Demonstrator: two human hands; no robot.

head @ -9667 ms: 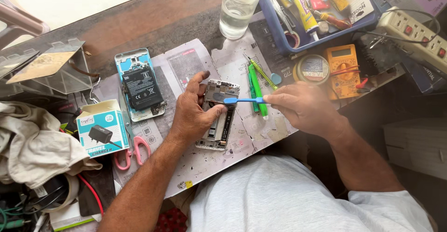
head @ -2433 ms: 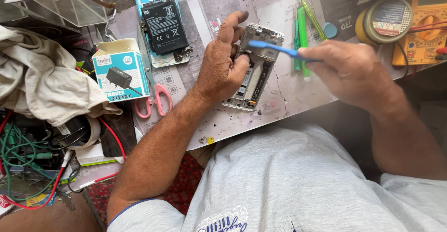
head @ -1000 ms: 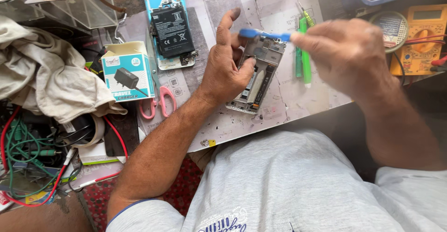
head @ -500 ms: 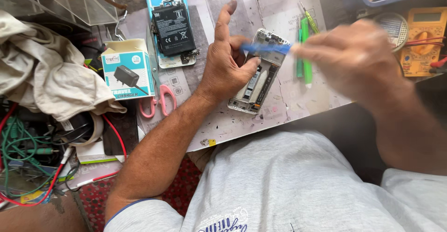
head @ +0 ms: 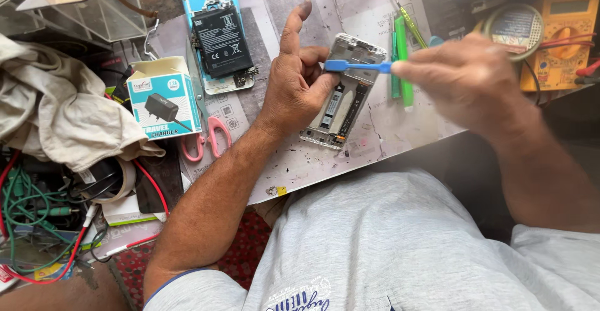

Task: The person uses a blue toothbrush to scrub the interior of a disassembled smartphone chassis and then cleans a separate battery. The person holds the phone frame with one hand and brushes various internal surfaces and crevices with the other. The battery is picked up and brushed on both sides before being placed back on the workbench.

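A cloth (head: 53, 117) is lying heaped at the worktop's (head: 325, 161) left edge, near a charger box (head: 164, 97). A phone back (head: 217, 33) is resting beyond it. The left hand (head: 299, 83) is pressing down an opened phone (head: 342, 92) at mid-worktop — forefinger raised, other fingers curled. The right hand (head: 462, 80), blurred, is seemingly pinching a blue tool (head: 356, 67) — its tip sitting over the phone's top.

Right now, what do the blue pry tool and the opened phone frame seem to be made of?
Blue pry tool, held in the right hand: likely plastic, with a uniform matte colour and a thin flat blade. Opened phone frame, under the left hand: pale silvery rim, metal or painted plastic; cannot tell which.
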